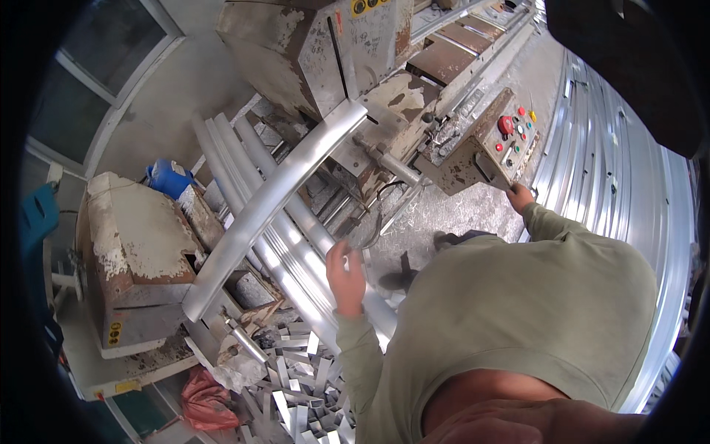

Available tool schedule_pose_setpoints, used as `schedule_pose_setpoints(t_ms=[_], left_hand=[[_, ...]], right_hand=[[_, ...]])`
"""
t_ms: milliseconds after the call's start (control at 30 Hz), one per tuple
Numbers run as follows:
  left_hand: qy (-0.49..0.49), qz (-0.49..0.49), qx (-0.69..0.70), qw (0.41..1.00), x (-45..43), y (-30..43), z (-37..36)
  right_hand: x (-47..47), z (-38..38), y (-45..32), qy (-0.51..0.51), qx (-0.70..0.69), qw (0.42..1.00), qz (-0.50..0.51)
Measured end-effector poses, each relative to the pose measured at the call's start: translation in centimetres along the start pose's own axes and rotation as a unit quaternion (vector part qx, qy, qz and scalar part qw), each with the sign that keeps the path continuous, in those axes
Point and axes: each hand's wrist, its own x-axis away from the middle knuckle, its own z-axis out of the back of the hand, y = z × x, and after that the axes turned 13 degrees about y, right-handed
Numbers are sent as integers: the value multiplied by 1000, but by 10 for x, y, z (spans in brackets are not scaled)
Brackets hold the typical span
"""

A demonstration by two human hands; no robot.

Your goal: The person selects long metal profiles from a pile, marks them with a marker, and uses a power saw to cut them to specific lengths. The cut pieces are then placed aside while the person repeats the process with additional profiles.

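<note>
My left hand is raised with fingers apart and slightly curled, holding nothing, beside long aluminium profiles. My right hand grips the lower corner of a worn metal control box with red and green buttons. Its fingertips are partly hidden. A wide, silvery aluminium profile lies across the sawing machine, above the other profiles. One end lies at the left saw housing, the other at the upper saw housing. Neither hand touches this crosswise profile.
Short aluminium offcuts are heaped below the machine, beside a red plastic bag. Long profiles are stacked at right. A blue container stands behind the left housing. A cable hangs by the machine. My shoes show on the littered floor.
</note>
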Motion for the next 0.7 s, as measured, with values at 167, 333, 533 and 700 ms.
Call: schedule_pose_setpoints(t_ms=[167, 333, 533, 700], left_hand=[[-40, -34, 1, 999, 1, 18, -61], [-60, 0, 8, 998, 32, 24, -123], [19, 64, -4, 998, 60, 12, -165], [183, 121, 37, 975, 41, -32, -140]], right_hand=[[-48, -2, 36, -27, 31, 999, -23], [-88, -17, 24, 15, -43, 999, 18], [-120, -38, 51, 82, -99, 988, 83], [-132, -58, 113, 10, -215, 969, 117]])
